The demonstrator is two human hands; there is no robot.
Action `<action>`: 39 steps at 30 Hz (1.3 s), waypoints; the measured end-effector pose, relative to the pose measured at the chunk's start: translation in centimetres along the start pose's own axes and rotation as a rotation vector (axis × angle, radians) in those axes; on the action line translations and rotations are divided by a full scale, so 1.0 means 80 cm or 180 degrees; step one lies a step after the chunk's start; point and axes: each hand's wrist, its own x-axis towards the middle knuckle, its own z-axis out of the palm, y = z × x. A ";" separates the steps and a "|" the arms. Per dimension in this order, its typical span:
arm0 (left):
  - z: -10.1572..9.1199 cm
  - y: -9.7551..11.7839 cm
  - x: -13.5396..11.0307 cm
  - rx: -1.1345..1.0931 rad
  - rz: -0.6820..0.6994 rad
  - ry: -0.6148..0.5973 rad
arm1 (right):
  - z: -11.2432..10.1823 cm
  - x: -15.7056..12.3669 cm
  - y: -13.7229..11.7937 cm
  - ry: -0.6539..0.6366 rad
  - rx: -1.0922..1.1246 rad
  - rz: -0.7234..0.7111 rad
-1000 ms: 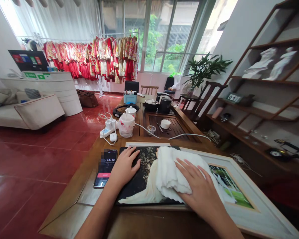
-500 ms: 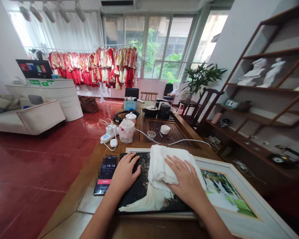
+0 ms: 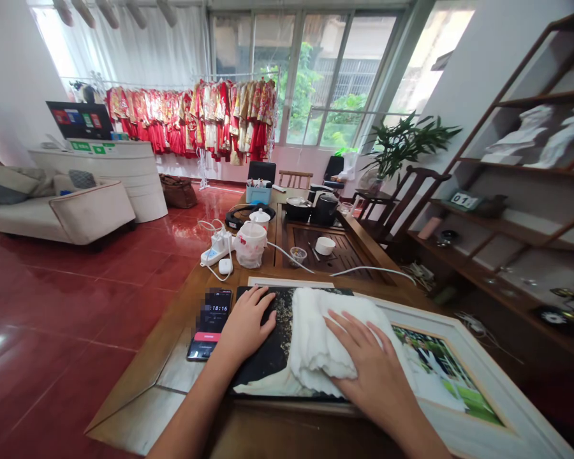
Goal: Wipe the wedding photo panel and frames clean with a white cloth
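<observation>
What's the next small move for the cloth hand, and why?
Probably slide the white cloth leftward across the dark photo panel. The right hand presses the cloth flat at the panel's right part, while the left hand braces the bare left part.

I see the right hand [image 3: 370, 376] flat on a white cloth [image 3: 323, 338] lying on the dark photo print [image 3: 268, 357]. Left hand [image 3: 246, 325] presses the print's left part; a phone [image 3: 210, 323] lies just left of the print.

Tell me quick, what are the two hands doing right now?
Left hand: open, flat on the dark photo print, holding nothing.
Right hand: open, palm pressing on the white cloth, not gripping it.
</observation>
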 end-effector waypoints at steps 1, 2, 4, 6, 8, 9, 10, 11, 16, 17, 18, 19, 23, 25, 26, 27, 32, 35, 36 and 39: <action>0.000 0.000 0.000 0.0005 0.0014 0.0006 | 0.002 0.010 0.003 -0.0006 0.0029 0.0018; 0.000 0.001 0.000 0.0010 0.0027 0.0012 | 0.004 0.021 0.005 -0.0016 0.0055 0.0043; 0.002 0.001 0.000 0.0019 0.0043 0.0027 | 0.007 0.042 0.008 -0.0007 0.0087 0.0082; 0.003 0.002 0.000 0.0026 0.0048 0.0038 | 0.011 0.057 0.010 0.0012 0.0096 0.0112; 0.004 0.003 0.000 0.0029 0.0045 0.0041 | 0.013 0.064 0.010 0.0026 0.0100 0.0139; 0.004 0.003 0.000 0.0029 0.0042 0.0040 | 0.014 0.065 0.010 0.0031 0.0104 0.0152; 0.004 0.003 0.001 0.0028 0.0037 0.0039 | 0.014 0.063 0.009 0.0035 0.0109 0.0163; 0.004 0.003 0.001 0.0024 0.0033 0.0037 | 0.013 0.060 0.007 0.0037 0.0115 0.0170; 0.004 0.003 0.003 -0.0011 0.0016 0.0018 | 0.005 0.023 -0.006 0.0027 0.0134 0.0092; 0.004 0.002 0.003 -0.0020 0.0014 0.0015 | 0.002 0.015 -0.009 0.0021 0.0131 0.0054; 0.005 0.002 0.004 -0.0028 0.0010 0.0014 | 0.000 0.006 -0.011 0.0015 0.0125 0.0020; 0.005 0.001 0.004 -0.0037 0.0007 0.0013 | -0.002 -0.002 -0.014 0.0003 0.0117 -0.0005; 0.007 -0.001 0.004 -0.0066 -0.0003 0.0012 | -0.006 -0.018 -0.016 -0.0053 0.0110 -0.0013; 0.007 -0.001 0.004 -0.0070 -0.0012 0.0010 | -0.005 -0.016 -0.012 -0.0074 0.0134 -0.0025; 0.006 0.000 0.004 -0.0069 -0.0017 0.0011 | -0.004 -0.013 -0.009 -0.0085 0.0148 -0.0033; 0.006 0.000 0.003 -0.0068 -0.0020 0.0013 | -0.003 -0.008 -0.005 -0.0095 0.0160 -0.0033; 0.004 0.004 0.003 -0.0066 0.0011 0.0056 | 0.006 0.024 0.019 -0.0031 0.0156 0.0137; 0.004 0.004 0.003 -0.0072 0.0029 0.0095 | 0.009 0.041 0.031 0.0004 0.0135 0.0189; 0.005 0.004 0.003 -0.0075 0.0033 0.0102 | 0.010 0.044 0.034 0.0011 0.0130 0.0191; 0.005 0.004 0.002 -0.0085 0.0031 0.0109 | 0.011 0.046 0.037 0.0021 0.0122 0.0190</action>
